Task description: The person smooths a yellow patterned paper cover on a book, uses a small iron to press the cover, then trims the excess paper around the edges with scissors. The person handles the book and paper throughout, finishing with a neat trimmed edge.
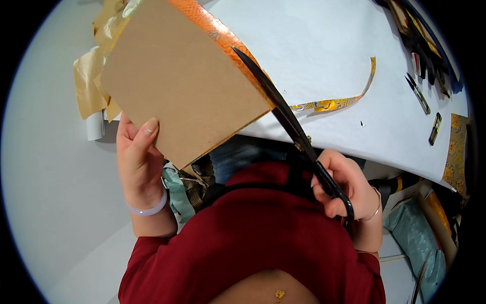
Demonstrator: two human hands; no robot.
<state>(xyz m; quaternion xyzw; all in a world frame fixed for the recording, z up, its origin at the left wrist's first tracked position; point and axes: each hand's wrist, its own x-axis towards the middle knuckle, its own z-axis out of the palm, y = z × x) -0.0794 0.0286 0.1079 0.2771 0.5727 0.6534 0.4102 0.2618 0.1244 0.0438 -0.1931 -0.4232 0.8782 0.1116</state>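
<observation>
My left hand [144, 159] grips a flat brown board [177, 86] at its lower left corner, thumb on top. Along the board's right edge runs shiny orange patterned material [208, 26], jutting out past the edge. In my right hand [357, 177] is a pair of long black scissors [288, 119], fingers through the handle loops. The blades lie along the orange edge, tips pointing up and left; they look almost closed. Whether any material sits between the blades I cannot tell.
A thin curled gold patterned strip [336, 105] lies on the white table [314, 45]. Tweezers [417, 93] and a small black-and-yellow tool [435, 129] rest at right, beside patterned cloth [455, 152]. Crumpled gold paper [87, 83] lies left; a teal bag [417, 238] stands lower right.
</observation>
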